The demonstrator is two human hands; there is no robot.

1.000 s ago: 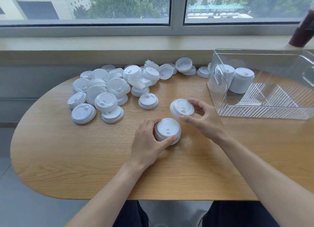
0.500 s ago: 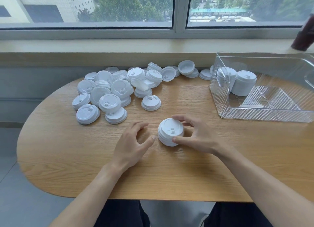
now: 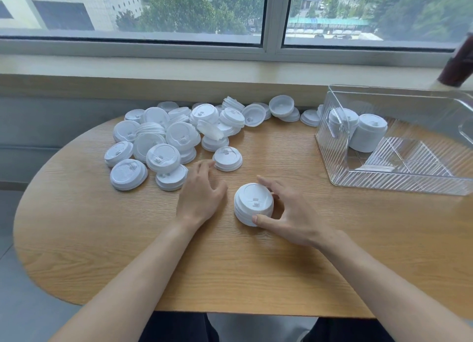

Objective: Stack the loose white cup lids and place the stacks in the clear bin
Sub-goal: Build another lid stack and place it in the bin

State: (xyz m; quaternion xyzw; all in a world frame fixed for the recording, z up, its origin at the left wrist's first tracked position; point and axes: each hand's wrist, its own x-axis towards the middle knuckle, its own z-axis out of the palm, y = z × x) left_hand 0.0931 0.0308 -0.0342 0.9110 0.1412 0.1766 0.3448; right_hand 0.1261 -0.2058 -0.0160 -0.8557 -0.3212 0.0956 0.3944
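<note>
The short stack of lids (image 3: 253, 204) stands upright on the table (image 3: 76, 226), near the middle and toward my side, its axis vertical and its top face turned up. My right hand (image 3: 286, 213) grasps it from the right: the thumb lies against the near rim, the fingers curl round the far rim. My left hand (image 3: 202, 195) rests just to the left of the stack, apart from it, fingers relaxed and spread, holding nothing; its fingertips point far and slightly right, toward a single lid (image 3: 227, 158) that lies flat just beyond them.

The deciding relation, as I judge it: that single lid lies far and left of the stack, nearer to my left hand than to my right, so the left hand is the one placed to fetch it while the right steadies the stack. Beyond it, further left and far, the loose pile of lids (image 3: 163, 142) spreads toward the window sill (image 3: 153, 80).

The clear bin (image 3: 399, 183) stands at the far right, well apart from the stack, on my right hand's side. Two taller stacks (image 3: 368, 134) already stand upright in its far left corner.
</note>
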